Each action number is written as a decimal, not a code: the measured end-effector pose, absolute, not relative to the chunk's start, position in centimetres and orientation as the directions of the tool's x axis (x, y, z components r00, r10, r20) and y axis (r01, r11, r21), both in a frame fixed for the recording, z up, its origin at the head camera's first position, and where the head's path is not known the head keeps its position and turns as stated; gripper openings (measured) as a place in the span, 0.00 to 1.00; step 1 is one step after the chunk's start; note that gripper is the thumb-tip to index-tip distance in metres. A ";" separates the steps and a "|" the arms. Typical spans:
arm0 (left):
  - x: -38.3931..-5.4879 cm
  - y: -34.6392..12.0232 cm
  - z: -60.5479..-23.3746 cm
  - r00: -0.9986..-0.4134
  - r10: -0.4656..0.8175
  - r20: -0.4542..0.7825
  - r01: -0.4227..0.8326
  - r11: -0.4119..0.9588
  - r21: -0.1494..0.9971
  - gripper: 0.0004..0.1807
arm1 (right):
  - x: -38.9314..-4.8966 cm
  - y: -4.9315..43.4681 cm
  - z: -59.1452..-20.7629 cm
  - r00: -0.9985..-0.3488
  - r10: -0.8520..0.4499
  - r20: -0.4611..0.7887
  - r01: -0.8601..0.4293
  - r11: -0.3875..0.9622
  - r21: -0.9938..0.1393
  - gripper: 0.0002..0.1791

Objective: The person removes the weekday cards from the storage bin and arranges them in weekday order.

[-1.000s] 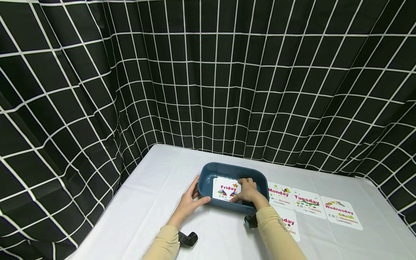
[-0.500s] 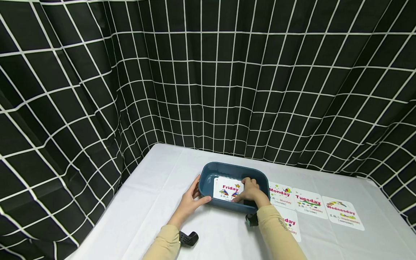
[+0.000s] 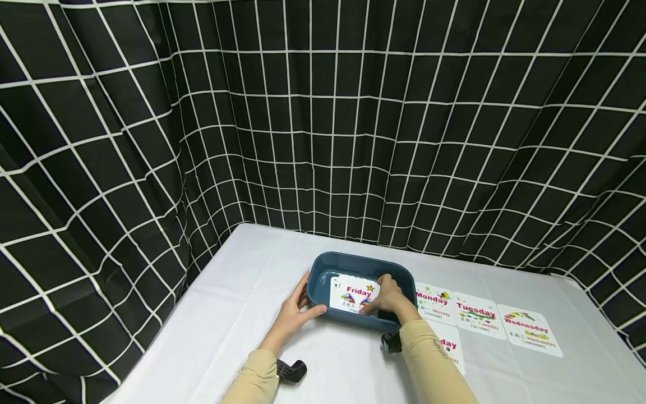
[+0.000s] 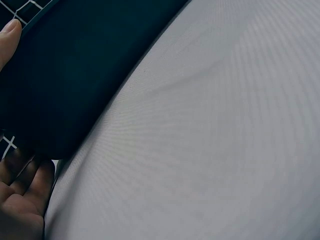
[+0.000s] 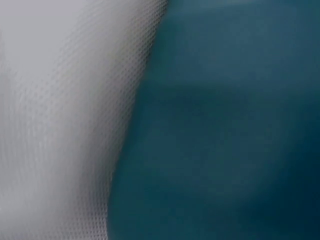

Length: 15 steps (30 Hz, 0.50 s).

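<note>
Friday card (image 3: 356, 294) in blue tray (image 3: 323, 270), thin, light, likely bendy, best pinched at an edge; right hand (image 3: 387, 297) fingers curled pinching its right end, left hand (image 3: 294, 312) cupping tray's left corner on white table (image 3: 237, 314).

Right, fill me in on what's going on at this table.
A person is working with day-of-the-week cards at a white table. Their left hand holds the left end of a blue tub, steadying it. Their right hand reaches inside the tub, fingers on the Friday card that lies in it. To the right of the tub, the Monday card, Tuesday card and Wednesday card lie in a row, with another card partly hidden by the right sleeve.
</note>
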<state>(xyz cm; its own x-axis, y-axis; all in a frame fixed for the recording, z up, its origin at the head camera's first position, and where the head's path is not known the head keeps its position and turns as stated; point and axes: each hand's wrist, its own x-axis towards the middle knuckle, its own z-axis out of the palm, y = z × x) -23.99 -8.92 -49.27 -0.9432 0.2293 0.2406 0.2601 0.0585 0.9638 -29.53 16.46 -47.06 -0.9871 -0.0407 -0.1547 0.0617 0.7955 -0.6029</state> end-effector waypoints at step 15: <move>-24.3 -8.9 -49.8 -0.946 0.226 0.234 0.258 0.085 0.962 0.50 | -29.4 16.5 -46.2 -0.990 0.012 -0.142 0.103 0.752 -0.651 0.43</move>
<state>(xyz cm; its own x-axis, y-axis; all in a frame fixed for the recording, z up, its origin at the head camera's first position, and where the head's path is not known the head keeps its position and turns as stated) -24.34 -8.94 -49.83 -0.9457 0.2259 0.2339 0.2583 0.0848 0.9623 -29.42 16.47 -46.24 -0.9897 0.0121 -0.1424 0.1028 0.7521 -0.6509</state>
